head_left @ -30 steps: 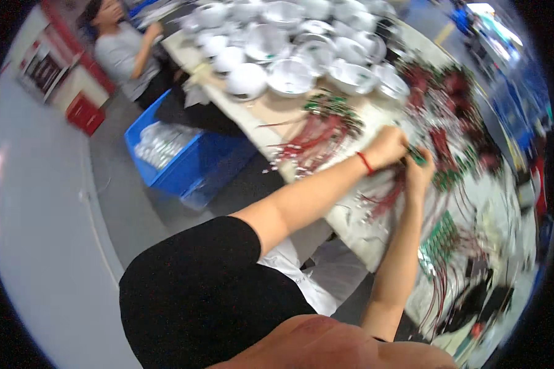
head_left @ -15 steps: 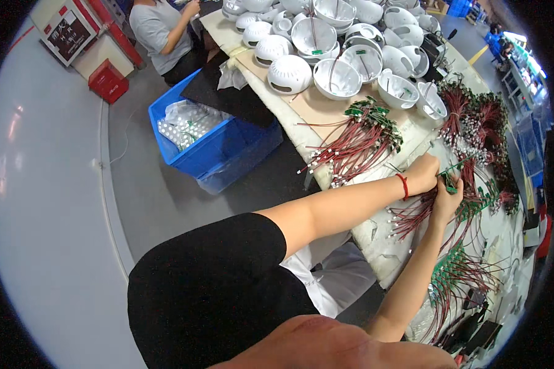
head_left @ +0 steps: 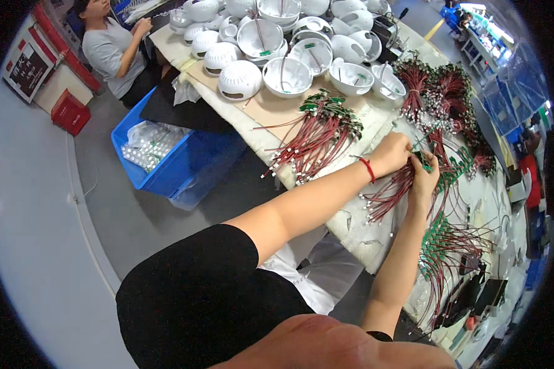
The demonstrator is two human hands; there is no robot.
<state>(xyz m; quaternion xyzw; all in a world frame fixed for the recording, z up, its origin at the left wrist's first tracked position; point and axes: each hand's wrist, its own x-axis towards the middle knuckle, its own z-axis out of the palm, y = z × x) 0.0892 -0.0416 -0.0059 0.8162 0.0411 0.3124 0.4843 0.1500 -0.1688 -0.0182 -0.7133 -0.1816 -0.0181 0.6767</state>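
Over the near part of the table, both hands meet at a bunch of small green circuit boards (head_left: 423, 162) with dark red wires (head_left: 392, 194). My right hand (head_left: 423, 182) is closed around the board end, and the wires trail to the left with white connectors at their tips. My left hand (head_left: 391, 154), with a red cord at the wrist, has its fingers pinched beside the boards; what they hold is hidden. To the left lies a loose heap of wired boards (head_left: 329, 126). More green boards (head_left: 437, 243) with wires lie nearer me on the right.
White dome-shaped shells (head_left: 240, 80) crowd the far table. Tied wire bundles (head_left: 443, 92) stand at the far right. Beside the table's left edge is a blue bin (head_left: 188, 163) holding bagged white parts. Another person (head_left: 114, 52) works at the far left. Black items (head_left: 465, 301) lie near right.
The whole view has shifted, so the table and shells appear farther left. My hands stay together at the same bunch of wired boards, with only slight finger movement.
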